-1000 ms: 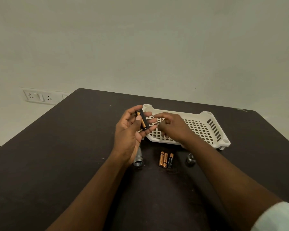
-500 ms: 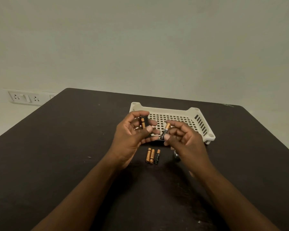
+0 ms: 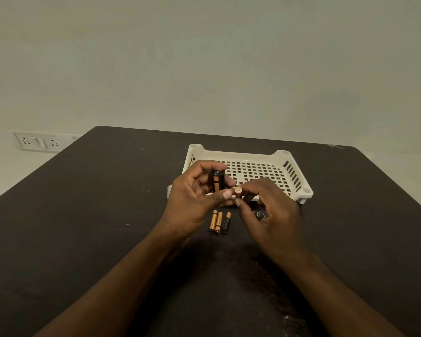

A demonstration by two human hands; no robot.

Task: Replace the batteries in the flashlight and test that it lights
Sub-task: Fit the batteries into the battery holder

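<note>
My left hand (image 3: 195, 198) holds a black battery holder (image 3: 217, 182) upright, with a copper-and-black battery seated in its visible slot. My right hand (image 3: 267, 210) pinches a single battery (image 3: 238, 190) by its body, its flat end facing me, right beside the holder's lower end. Three loose batteries (image 3: 219, 222) lie side by side on the dark table just below my hands. A round flashlight cap (image 3: 258, 214) shows on the table between my right thumb and fingers. The flashlight body is hidden.
A white perforated plastic tray (image 3: 294, 176) stands behind my hands on the dark table (image 3: 95, 215). A wall socket panel (image 3: 35, 141) sits at the far left, past the table edge.
My right hand has come out of the tray with a battery and carried it left to the holder, turning its end toward me. The flashlight body seen under my left hand is now hidden.
</note>
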